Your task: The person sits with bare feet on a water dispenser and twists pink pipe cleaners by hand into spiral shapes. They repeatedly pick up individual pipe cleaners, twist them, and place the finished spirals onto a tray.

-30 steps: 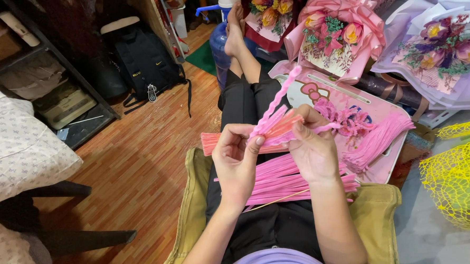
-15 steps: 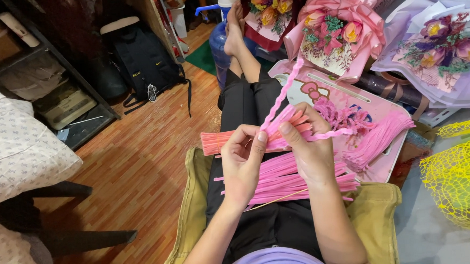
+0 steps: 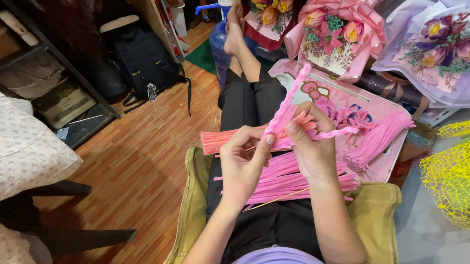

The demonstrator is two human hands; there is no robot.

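Head view is looking down at a seated person's lap; the left hand [image 3: 245, 160] and the right hand [image 3: 310, 147] are meeting over the thighs, both pinching a fuzzy pink pipe-cleaner piece [image 3: 289, 109] that is rising from the fingertips toward the far side; the right hand's fingers are curling round its lower part, and the left thumb and forefinger are gripping it just beside them; beneath the hands a loose bundle of long pink pipe cleaners [image 3: 292, 179] is lying across the black trousers [image 3: 252, 97]; a salmon-coloured bunch of pipe cleaners [image 3: 222, 140] is resting to the left of the hands; to the right a pink plastic tray [image 3: 373, 102] is holding more pink stems; wrapped flower bouquets [image 3: 341, 35] are standing beyond it; yellow plastic netting [image 3: 459, 183] is lying at the far right.
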